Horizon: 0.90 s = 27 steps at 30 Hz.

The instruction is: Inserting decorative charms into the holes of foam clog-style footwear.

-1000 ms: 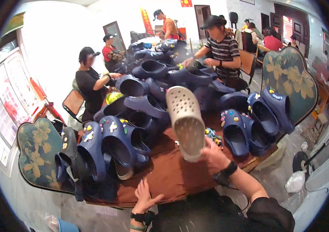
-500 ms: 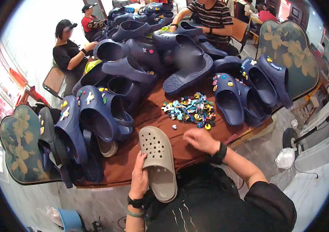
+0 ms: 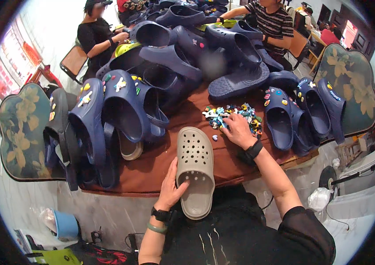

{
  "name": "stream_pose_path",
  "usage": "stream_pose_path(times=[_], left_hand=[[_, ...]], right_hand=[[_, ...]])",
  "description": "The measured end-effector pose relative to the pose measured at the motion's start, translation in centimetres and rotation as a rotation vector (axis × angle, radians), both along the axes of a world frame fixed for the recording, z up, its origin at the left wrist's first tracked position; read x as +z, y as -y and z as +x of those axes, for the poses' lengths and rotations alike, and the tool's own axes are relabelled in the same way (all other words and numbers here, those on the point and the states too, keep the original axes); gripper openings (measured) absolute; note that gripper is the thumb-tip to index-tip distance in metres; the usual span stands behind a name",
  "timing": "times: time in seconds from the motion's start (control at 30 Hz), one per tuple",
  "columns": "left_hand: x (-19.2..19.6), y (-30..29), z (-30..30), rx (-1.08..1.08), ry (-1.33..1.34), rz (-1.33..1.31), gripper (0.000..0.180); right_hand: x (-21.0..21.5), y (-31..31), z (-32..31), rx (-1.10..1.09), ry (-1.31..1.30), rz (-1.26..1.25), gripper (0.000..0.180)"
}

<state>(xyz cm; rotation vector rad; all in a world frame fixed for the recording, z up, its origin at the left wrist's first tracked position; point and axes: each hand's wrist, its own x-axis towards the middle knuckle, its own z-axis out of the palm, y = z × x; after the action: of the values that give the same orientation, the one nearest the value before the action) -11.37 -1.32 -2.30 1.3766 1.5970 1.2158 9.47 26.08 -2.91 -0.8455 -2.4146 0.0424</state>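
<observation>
A beige clog (image 3: 200,194) with round holes across its toe stands tilted up, toe away from me, at the table's near edge. My left hand (image 3: 170,187) grips its left side, thumb inside the opening and the other fingers out of sight. Its holes carry no charms. To the right, my right hand (image 3: 240,132) is at the near side of a heap of small colourful shoe charms (image 3: 216,113). Its fingers are bent and slightly apart at the heap, with nothing visibly held. A single pale heart-shaped charm (image 3: 215,138) lies apart, nearer the clog.
Navy clogs with charms stand at the left (image 3: 126,117) and right (image 3: 279,128). More navy clogs (image 3: 170,62) are piled behind, on the brown cloth (image 3: 187,109). Two co-workers sit beyond the pile. A blue bucket (image 3: 66,224) is on the floor at lower left.
My right hand has moved forward from the table's near edge to the charm heap. My left hand still holds the beige clog, now more upright. The view has shifted.
</observation>
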Motion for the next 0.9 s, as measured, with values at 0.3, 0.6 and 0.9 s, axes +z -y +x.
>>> stream_pose_path(times=[0.3, 0.6, 0.9], left_hand=[[-1.3, -0.1, 0.1, 0.047, -0.151, 0.151, 0.078], [-1.3, 0.1, 0.4, 0.086, -0.148, 0.203, 0.076], [-1.3, -0.1, 0.5, 0.088, -0.157, 0.227, 0.075]], right_hand=[[-0.3, 0.6, -2.3, -0.151, 0.033, 0.064, 0.029], [3.9, 4.3, -0.7, -0.004, -0.375, -0.626, 0.046], [3.8, 8.9, -1.7, 0.416, -0.57, -0.558, 0.026]])
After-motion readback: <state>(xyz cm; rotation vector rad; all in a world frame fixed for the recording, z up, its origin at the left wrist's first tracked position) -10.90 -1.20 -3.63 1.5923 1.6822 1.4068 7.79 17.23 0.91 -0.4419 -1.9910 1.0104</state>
